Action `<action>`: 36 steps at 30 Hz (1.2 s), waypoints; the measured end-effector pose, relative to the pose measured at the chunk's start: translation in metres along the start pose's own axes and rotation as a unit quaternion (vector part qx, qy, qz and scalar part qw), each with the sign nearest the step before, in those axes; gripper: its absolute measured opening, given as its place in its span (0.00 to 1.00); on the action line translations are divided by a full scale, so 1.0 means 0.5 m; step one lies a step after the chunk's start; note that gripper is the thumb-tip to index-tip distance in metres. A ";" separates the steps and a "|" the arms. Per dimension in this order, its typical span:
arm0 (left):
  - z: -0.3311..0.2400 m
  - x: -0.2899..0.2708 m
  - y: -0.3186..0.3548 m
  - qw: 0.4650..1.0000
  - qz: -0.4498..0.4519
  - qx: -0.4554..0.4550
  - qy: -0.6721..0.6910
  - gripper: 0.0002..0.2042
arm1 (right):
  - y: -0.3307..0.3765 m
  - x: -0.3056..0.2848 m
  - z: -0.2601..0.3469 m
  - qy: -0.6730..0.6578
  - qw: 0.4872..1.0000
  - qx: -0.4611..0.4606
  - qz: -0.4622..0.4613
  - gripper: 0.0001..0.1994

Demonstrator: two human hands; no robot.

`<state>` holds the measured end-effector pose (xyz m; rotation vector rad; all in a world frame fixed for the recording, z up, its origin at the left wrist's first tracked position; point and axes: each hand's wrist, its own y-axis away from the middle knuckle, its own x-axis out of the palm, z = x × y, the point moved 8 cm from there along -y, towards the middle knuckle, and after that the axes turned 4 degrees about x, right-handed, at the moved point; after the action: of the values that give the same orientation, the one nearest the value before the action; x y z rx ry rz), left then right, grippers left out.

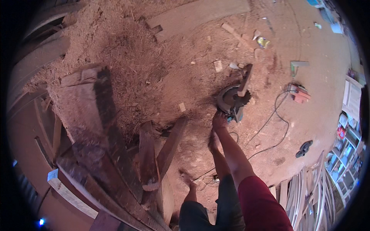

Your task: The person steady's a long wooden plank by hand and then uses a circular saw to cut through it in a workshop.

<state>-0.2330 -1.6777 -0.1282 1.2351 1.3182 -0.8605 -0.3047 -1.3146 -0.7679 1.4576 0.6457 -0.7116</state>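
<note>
My right arm, in a red sleeve, reaches down and forward from the lower edge. At its end my right hand point(220, 121) is closed at the near side of a circular saw point(227, 101), seemingly on its handle; the fingers are partly hidden. The saw rests on the sawdust-covered ground with its dark round toothed blade showing. A short wooden piece point(243, 89) lies against or over the blade's right side; I cannot tell whether it touches. My left hand is out of view. My bare feet stand on the ground below the saw.
Heavy timber beams point(83, 104) and shorter boards point(148, 154) crowd the left. A red power tool point(300, 94) with a dark cord point(275, 111) lies to the right. A square with a green handle point(295, 64), sandals point(304, 149) and stacked strips point(312, 196) are farther right.
</note>
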 end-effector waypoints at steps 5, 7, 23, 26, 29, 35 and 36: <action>0.020 0.047 -0.055 0.999 0.024 0.035 0.026 0.51 | -0.057 0.014 -0.201 -0.117 0.931 0.060 -0.339 0.15; 0.026 0.018 -0.028 0.999 0.023 0.023 0.016 0.52 | -0.070 0.007 -0.178 -0.113 0.982 0.038 -0.144 0.17; -0.010 -0.108 0.045 0.982 0.054 -0.099 0.149 0.55 | 0.450 -1.010 -0.311 -0.542 0.820 0.120 0.138 0.14; -0.010 -0.125 0.057 0.981 0.016 -0.076 0.179 0.53 | 0.535 -1.131 -0.278 -0.536 0.824 0.106 0.152 0.22; -0.009 -0.128 0.053 0.976 -0.040 -0.061 0.204 0.48 | 0.685 -1.292 -0.148 -0.515 0.845 0.028 0.142 0.17; 0.001 -0.149 0.055 0.960 -0.136 -0.104 0.224 0.39 | 0.815 -1.546 0.101 -0.432 0.881 -0.192 -0.010 0.12; 0.007 -0.148 0.072 0.956 -0.145 -0.121 0.222 0.39 | 0.817 -1.564 0.141 -0.414 0.884 -0.216 0.015 0.15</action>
<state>-0.2066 -1.6876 -0.0508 1.0901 1.9440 -0.6115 -0.4989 -1.3599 0.0945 0.6406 0.0887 -0.9980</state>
